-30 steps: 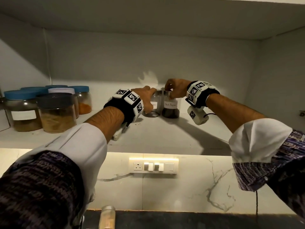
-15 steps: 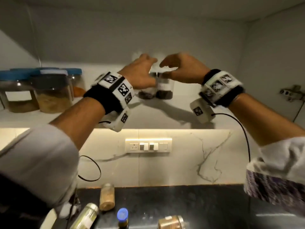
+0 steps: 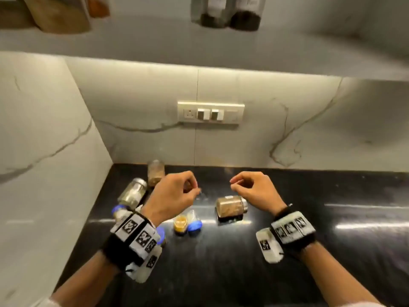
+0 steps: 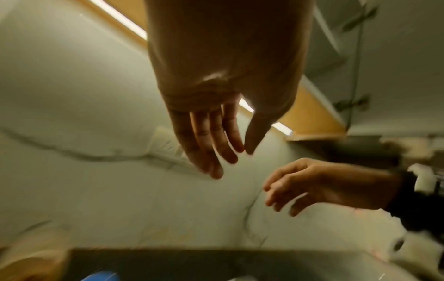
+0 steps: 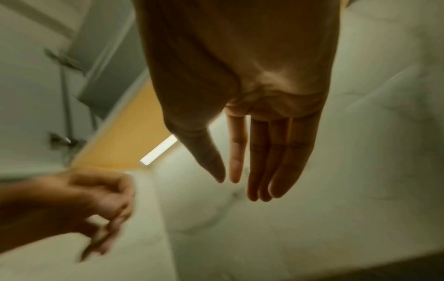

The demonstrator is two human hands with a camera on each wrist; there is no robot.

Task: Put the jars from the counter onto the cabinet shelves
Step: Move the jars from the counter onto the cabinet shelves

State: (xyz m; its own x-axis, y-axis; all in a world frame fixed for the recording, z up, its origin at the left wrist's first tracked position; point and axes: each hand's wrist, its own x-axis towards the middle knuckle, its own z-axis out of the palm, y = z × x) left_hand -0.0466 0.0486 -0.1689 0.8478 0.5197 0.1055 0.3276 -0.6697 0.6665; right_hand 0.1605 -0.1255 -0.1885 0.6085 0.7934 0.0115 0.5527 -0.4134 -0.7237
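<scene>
Both hands hover empty above the black counter [image 3: 287, 273]. My left hand [image 3: 194, 187] has loosely curled fingers, and so does my right hand [image 3: 234, 183]. In the wrist views the left hand [image 4: 230, 152] and the right hand [image 5: 228, 180] show relaxed fingers with nothing in them. Just below my right hand a brown spice jar [image 3: 231, 207] lies on its side. An upright brown jar [image 3: 156, 172] and a silver-lidded jar [image 3: 132, 192] stand behind my left hand. A small yellow jar [image 3: 180, 224] sits beside a blue lid [image 3: 194, 224]. Two labelled dark jars [image 3: 228, 14] stand on the cabinet shelf [image 3: 155, 38] above.
Larger jars [image 3: 59, 16] occupy the shelf's left end. A switch plate [image 3: 210, 113] is on the marble back wall, and a marble side wall [image 3: 44, 151] bounds the counter on the left. A blue-lidded jar [image 3: 118, 210] is partly hidden behind my left wrist.
Both hands let go of the two dark jars on the shelf and dropped to just above the counter. The head view has tilted down from the shelf.
</scene>
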